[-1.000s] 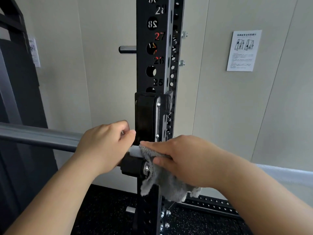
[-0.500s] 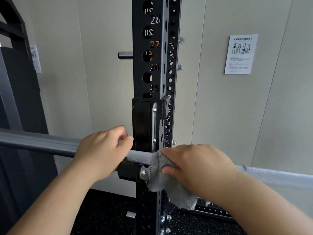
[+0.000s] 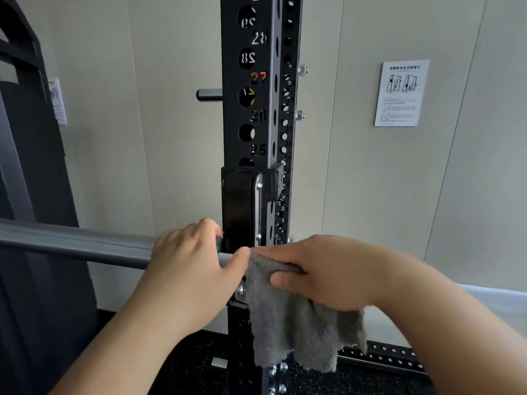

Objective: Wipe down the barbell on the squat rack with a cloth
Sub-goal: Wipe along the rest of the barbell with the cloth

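Barbell (image 3: pixel 79 242) lies level across the black rack upright (image 3: pixel 256 109), seated in its hook. My left hand (image 3: pixel 188 269) has its fingers closed around the bar just left of the upright. My right hand (image 3: pixel 322 272) clamps a grey cloth (image 3: pixel 296 334) over the bar, touching the left thumb; the cloth's loose end hangs down.

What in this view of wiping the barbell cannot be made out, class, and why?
- Barbell ends: cut off by both frame edges.
- Bar under the cloth: hidden by the right hand and left hand.
- Wall notice text: too small.
- Upright numbers: partly blurred.
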### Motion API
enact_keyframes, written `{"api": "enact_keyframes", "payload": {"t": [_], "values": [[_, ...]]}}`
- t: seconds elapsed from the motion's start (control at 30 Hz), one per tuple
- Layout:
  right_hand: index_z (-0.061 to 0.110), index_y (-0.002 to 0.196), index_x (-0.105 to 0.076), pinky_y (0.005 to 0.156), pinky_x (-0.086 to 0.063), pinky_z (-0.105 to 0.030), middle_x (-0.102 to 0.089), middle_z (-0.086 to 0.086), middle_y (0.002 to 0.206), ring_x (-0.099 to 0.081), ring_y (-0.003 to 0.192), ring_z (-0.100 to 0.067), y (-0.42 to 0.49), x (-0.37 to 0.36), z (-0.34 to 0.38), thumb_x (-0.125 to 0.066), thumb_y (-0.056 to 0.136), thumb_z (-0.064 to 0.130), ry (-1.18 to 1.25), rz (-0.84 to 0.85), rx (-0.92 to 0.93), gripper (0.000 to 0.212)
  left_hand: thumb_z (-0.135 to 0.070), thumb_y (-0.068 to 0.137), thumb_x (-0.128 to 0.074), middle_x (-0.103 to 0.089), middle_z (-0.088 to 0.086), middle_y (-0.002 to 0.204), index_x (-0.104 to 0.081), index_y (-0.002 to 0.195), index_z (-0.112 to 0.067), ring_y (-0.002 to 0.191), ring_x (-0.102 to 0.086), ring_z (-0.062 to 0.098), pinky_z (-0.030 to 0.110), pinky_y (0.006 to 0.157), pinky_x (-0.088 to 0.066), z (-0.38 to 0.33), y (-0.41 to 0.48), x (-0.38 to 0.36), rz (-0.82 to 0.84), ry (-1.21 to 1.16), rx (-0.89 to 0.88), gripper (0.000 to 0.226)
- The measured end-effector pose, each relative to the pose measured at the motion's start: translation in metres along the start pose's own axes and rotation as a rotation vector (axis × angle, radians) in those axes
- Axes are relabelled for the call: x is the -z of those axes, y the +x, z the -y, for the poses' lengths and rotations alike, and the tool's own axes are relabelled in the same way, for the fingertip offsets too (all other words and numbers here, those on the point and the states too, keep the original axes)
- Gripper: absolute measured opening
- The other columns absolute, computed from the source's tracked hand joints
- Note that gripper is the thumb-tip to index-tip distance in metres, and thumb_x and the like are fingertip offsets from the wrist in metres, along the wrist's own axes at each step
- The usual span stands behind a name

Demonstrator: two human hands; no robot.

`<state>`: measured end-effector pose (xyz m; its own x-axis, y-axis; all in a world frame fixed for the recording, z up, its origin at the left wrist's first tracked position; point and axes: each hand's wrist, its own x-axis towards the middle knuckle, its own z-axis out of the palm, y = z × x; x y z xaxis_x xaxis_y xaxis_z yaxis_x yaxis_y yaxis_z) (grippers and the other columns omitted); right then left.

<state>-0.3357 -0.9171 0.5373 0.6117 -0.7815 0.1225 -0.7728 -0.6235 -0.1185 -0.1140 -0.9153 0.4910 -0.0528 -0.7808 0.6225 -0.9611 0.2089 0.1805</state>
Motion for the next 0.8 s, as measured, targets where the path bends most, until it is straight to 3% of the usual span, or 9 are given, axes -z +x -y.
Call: {"api": "enact_keyframes", "payload": {"t": [0.07, 0.13, 0.2, 0.33, 0.47, 0.57, 0.63, 0.7, 0.8], "values": [[0.062, 0.151, -0.032, 0.107, -0.044, -0.035, -0.062, 0.02, 0.14, -0.058, 0.122, -0.008, 0.015, -0.003, 0.005, -0.043, 0.108, 0.047, 0.051, 0.03, 0.045, 0.047, -0.072, 0.078, -0.014, -0.065, -0.006, 0.104, -0.055, 0.113, -0.023, 0.101, -0.059, 0.022, 0.037, 0.092, -0.043, 0.004, 0.002, 0.0, -0.004, 0.003, -0.021, 0.073], [0.061, 0.15, -0.035, 0.107, -0.046, -0.037, -0.063, 0.018, 0.14, -0.059, 0.125, -0.011, 0.023, -0.011, 0.007, -0.042, 0.108, 0.048, 0.026, -0.018, 0.07, 0.044, -0.067, 0.08, -0.018, -0.065, -0.006, 0.1, -0.056, 0.11, -0.023, 0.097, -0.06, 0.023, 0.039, 0.09, -0.044, 0.007, 0.002, -0.001, -0.007, -0.009, -0.031, 0.065], [0.065, 0.148, -0.033, 0.098, -0.049, -0.032, -0.068, 0.016, 0.132, -0.064, 0.116, -0.012, 0.018, -0.014, 0.002, -0.04, 0.108, 0.051, -0.007, -0.078, 0.061, 0.043, -0.059, 0.08, -0.022, -0.066, -0.005, 0.098, -0.058, 0.108, -0.022, 0.096, -0.059, 0.024, 0.039, 0.087, -0.043, 0.009, 0.001, -0.003, -0.02, -0.037, -0.041, 0.058], [0.072, 0.139, -0.04, 0.083, -0.047, -0.017, -0.07, 0.03, 0.113, -0.063, 0.086, 0.01, -0.012, -0.003, -0.009, -0.044, 0.108, 0.049, 0.1, -0.06, 0.011, 0.039, -0.048, 0.079, -0.019, -0.063, -0.004, 0.098, -0.057, 0.11, -0.022, 0.095, -0.055, 0.023, 0.039, 0.088, -0.04, 0.012, -0.001, -0.003, -0.031, -0.067, -0.065, 0.056], [0.067, 0.149, -0.027, 0.084, -0.048, -0.029, -0.07, 0.018, 0.107, -0.064, 0.096, -0.007, -0.002, -0.012, 0.002, -0.036, 0.108, 0.052, -0.058, -0.152, 0.028, 0.045, -0.046, 0.079, -0.018, -0.055, -0.008, 0.09, -0.047, 0.1, -0.029, 0.088, -0.048, 0.021, 0.036, 0.084, -0.035, 0.011, -0.001, -0.003, -0.03, -0.076, -0.062, 0.041], [0.063, 0.153, -0.022, 0.082, -0.052, -0.038, -0.064, 0.008, 0.095, -0.058, 0.091, -0.019, 0.016, -0.026, 0.013, -0.034, 0.108, 0.053, -0.149, -0.192, 0.06, 0.048, -0.046, 0.079, -0.018, -0.059, -0.008, 0.096, -0.054, 0.107, -0.025, 0.091, -0.05, 0.02, 0.037, 0.088, -0.039, 0.012, -0.003, -0.004, -0.039, -0.098, -0.051, 0.05], [0.067, 0.152, -0.022, 0.081, -0.048, -0.034, -0.062, 0.012, 0.094, -0.051, 0.084, -0.011, 0.014, -0.019, 0.008, -0.037, 0.108, 0.051, -0.138, -0.162, 0.053, 0.049, -0.045, 0.08, -0.019, -0.061, -0.007, 0.098, -0.055, 0.109, -0.025, 0.093, -0.052, 0.02, 0.037, 0.089, -0.039, 0.012, -0.003, -0.005, -0.048, -0.108, -0.049, 0.051], [0.074, 0.146, -0.021, 0.085, -0.041, -0.026, -0.067, 0.024, 0.114, -0.047, 0.078, 0.004, 0.001, -0.01, -0.001, -0.044, 0.106, 0.052, -0.075, -0.081, 0.041, 0.051, -0.044, 0.079, -0.019, -0.06, -0.008, 0.097, -0.054, 0.109, -0.025, 0.092, -0.05, 0.019, 0.035, 0.088, -0.037, 0.012, -0.005, -0.005, -0.052, -0.116, -0.05, 0.05], [0.082, 0.139, -0.017, 0.088, -0.044, -0.022, -0.065, 0.034, 0.12, -0.054, 0.085, 0.012, -0.019, -0.002, -0.009, -0.048, 0.102, 0.06, 0.023, -0.028, -0.02, 0.053, -0.041, 0.08, -0.02, -0.058, -0.01, 0.098, -0.054, 0.111, -0.027, 0.093, -0.044, 0.015, 0.032, 0.088, -0.033, 0.011, -0.008, -0.006, -0.053, -0.125, -0.036, 0.048]]}}
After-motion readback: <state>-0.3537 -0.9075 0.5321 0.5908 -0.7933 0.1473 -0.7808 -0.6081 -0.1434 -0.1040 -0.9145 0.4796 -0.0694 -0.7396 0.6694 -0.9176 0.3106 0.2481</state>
